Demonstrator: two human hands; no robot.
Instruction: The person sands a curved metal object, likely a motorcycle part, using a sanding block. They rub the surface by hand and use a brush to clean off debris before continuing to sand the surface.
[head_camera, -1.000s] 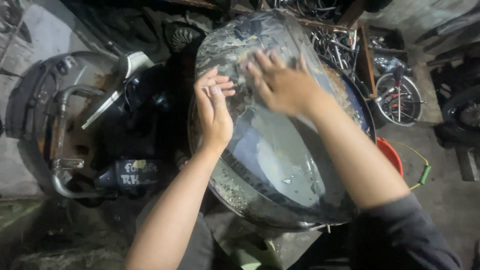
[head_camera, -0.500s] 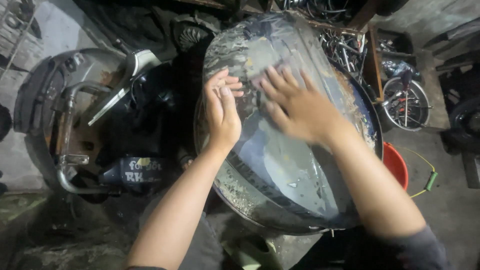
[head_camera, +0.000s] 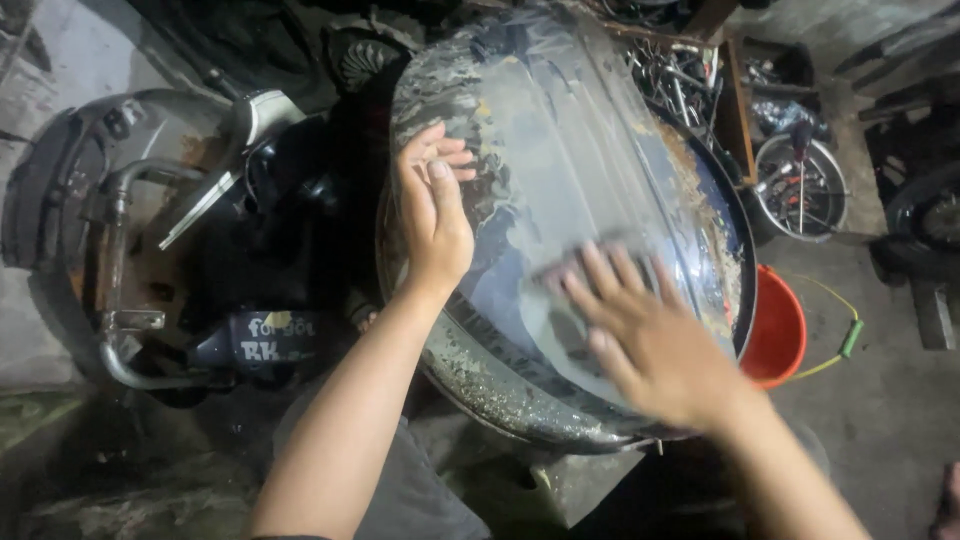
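- A large curved panel of dark, glossy painted metal (head_camera: 560, 230), streaked with grey film and flaked with rust along its right edge, stands in the middle of the view, tilted up toward the camera over a cluttered workshop floor.
- The left hand (head_camera: 435, 215) lies flat against the panel's left flank, fingers together and straight, gripping nothing.
- The right hand (head_camera: 650, 335), blurred, is spread wide open on the lower wet face, palm down, holding nothing.
- The panel looks stiff and fairly heavy, and its wet sheen suggests a slippery face; the rolled lower rim seems the safest place to grip, and the rusty edge could scratch.
- A rusty scooter frame (head_camera: 150, 250) stands just to the left; an orange plastic bucket (head_camera: 780, 335) sits beside the right edge.
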